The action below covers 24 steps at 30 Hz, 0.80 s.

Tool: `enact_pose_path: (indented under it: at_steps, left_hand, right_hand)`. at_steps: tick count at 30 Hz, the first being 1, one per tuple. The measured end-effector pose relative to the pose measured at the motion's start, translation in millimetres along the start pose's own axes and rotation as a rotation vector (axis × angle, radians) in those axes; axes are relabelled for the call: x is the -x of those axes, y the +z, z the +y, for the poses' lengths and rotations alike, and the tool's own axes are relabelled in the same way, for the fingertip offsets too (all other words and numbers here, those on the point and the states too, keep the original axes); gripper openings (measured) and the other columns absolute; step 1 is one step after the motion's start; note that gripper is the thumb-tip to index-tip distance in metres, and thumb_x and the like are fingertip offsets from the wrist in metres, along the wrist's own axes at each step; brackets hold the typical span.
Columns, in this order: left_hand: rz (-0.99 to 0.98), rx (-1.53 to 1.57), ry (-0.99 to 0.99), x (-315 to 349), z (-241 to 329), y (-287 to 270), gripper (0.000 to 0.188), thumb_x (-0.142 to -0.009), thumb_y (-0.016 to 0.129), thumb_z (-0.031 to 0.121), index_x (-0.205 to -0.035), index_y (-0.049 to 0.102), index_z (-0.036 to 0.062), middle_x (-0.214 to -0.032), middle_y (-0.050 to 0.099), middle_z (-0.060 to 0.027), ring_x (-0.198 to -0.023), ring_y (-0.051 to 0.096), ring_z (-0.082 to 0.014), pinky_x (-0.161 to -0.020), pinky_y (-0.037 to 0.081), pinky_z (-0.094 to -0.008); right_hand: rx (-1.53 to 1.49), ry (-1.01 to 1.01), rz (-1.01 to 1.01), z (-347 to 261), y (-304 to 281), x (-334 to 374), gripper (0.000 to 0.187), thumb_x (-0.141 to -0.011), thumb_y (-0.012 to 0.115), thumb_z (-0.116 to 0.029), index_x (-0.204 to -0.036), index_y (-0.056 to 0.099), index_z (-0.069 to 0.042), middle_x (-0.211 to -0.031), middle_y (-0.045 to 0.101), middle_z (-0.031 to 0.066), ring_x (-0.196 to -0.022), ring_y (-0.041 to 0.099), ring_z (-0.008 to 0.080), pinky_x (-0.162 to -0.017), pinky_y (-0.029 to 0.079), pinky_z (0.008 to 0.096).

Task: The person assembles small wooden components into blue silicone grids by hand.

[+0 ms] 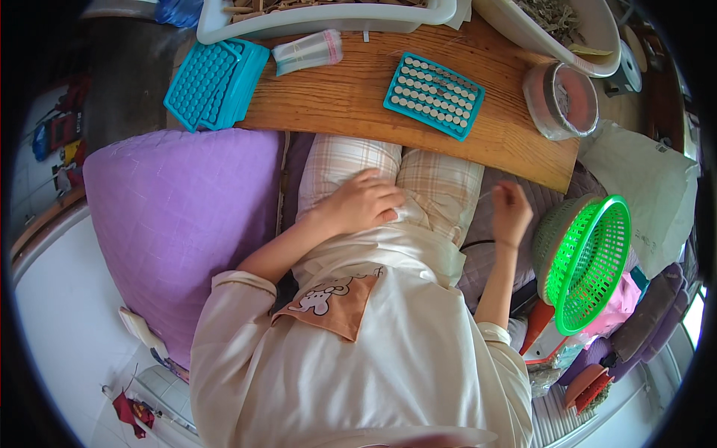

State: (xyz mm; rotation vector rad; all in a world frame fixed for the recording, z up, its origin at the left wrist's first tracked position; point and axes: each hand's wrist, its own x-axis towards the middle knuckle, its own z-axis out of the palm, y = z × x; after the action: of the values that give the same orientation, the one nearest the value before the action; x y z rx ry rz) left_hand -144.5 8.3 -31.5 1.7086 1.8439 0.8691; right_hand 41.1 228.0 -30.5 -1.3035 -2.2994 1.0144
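Note:
My left hand lies open on my plaid-trousered lap, palm down, fingers slightly bent and apart. To the right of my thighs, my right hand is raised near the table's front edge with its fingers curled in; whatever may be inside is hidden. On the wooden table ahead lies a teal tray with rows of round white pieces in its holes. At the table's left corner more teal trays are stacked and tilted, their holes showing no white pieces. Neither hand touches the trays.
A clear plastic packet lies behind the trays. White tubs of dried pieces stand at the back, a round clear container at the table's right. A green basket is at my right, a purple quilted cushion at my left.

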Motion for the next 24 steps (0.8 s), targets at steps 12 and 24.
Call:
enact_pose_path:
  at_steps: [12,24]
  left_hand:
    - [0.338,-0.293,-0.837,49.4,-34.3,-31.2,0.018,-0.075,0.051,0.009,-0.091,0.056,0.0044,-0.095,0.057,-0.012,-0.086,0.054,-0.031,-0.071,0.045,-0.0365]
    - [0.111,-0.535,-0.349,-7.5,-10.2,-23.0,0.029,-0.073,0.056,0.019,-0.1,0.054,0.0068,-0.106,0.053,-0.0056,-0.101,0.047,-0.0209,-0.084,0.036,-0.0397]
  right_hand:
    - [0.231,-0.135,1.049,-5.9,-130.5,-116.0,0.013,-0.076,0.051,-0.007,-0.083,0.059,0.0,-0.075,0.061,0.0079,-0.066,0.058,0.0169,-0.062,0.047,0.029]
    - [0.788,-0.158,0.758,19.1,-278.4,-183.1,0.068,-0.078,0.046,-0.048,-0.133,0.018,-0.02,-0.135,0.012,0.026,-0.126,0.018,0.0319,-0.097,0.017,0.0521]
